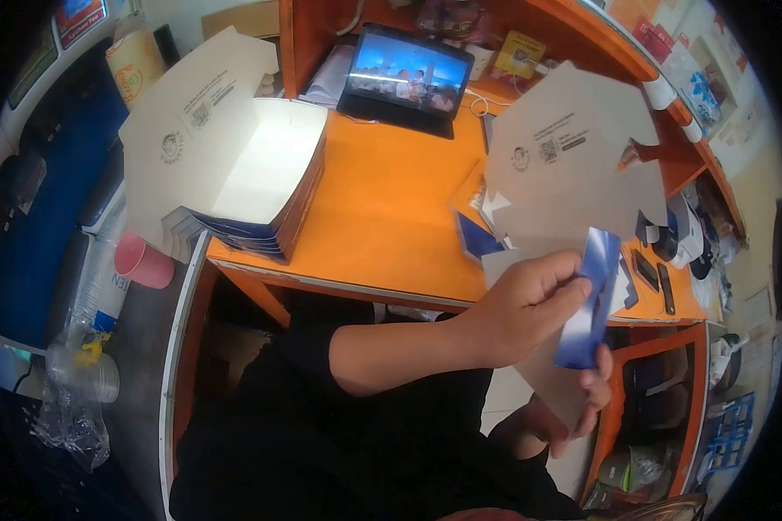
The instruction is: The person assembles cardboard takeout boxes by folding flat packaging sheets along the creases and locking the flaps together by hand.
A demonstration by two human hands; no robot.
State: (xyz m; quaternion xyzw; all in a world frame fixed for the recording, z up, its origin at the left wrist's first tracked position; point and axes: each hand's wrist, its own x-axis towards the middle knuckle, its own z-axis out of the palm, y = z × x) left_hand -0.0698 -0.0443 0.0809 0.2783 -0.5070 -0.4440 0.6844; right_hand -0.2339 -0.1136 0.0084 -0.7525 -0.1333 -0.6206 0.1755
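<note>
A flat cardboard box blank [549, 382], grey-brown inside with a shiny blue printed flap, is held between both hands in front of the table's right part. My left hand [530, 304] is closed, pinching the blue flap between thumb and fingers. Lower down, my right hand [589, 404] is closed around the blank's lower edge, partly hidden behind the card. Beyond the hands lie flat box blanks [573, 165] with black print. At the left of the orange table, a stack of folded open boxes [274, 161] stands nested, lids raised.
A tablet [407, 80] showing a picture leans at the back of the orange table [382, 208]. A phone [646, 270] lies at the right. A pink cup [143, 260] and stacked plastic cups [102, 260] are on the left side. Below right is an orange shelf [599, 451].
</note>
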